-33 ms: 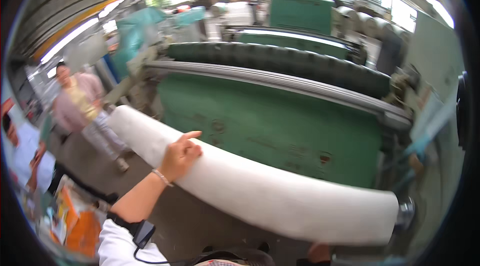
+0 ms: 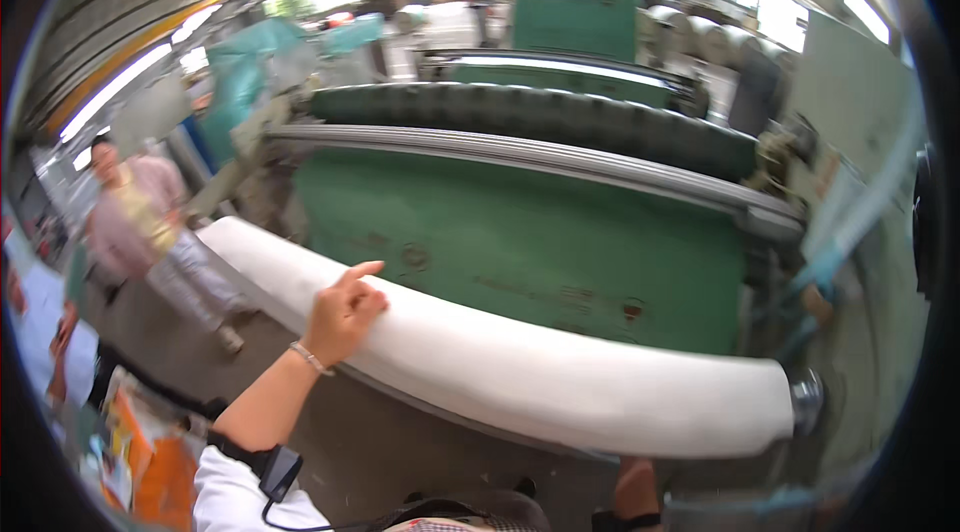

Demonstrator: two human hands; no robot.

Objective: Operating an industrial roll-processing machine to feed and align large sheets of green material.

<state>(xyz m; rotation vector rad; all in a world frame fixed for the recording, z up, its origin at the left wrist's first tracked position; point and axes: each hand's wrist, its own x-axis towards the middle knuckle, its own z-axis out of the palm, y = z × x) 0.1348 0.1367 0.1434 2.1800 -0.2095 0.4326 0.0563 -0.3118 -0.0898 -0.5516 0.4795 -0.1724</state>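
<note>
A long white roll (image 2: 520, 372) lies across in front of me, slanting from far left to near right. Above its left half is my left hand (image 2: 343, 317), index finger stretched out and the others loosely curled, holding nothing. Whether it touches the roll I cannot tell. My right hand (image 2: 636, 480) shows at the roll's lower edge near its right end. The roll hides its fingers. A metal core end (image 2: 807, 402) sticks out at the right end. Behind the roll hangs a green printed sheet (image 2: 500, 242) on a machine.
A metal bar (image 2: 520, 160) and a dark roller (image 2: 540, 122) cross the machine above the sheet. At left stands a person (image 2: 140, 212); another person (image 2: 45, 312) is partly seen nearer. An orange and white bag (image 2: 160, 462) lies lower left. A grey panel (image 2: 860, 132) closes the right side.
The whole view shifts slightly left. The roll's right end has risen in the picture relative to the green sheet. More of my right hand and wrist shows; my left hand keeps its pose.
</note>
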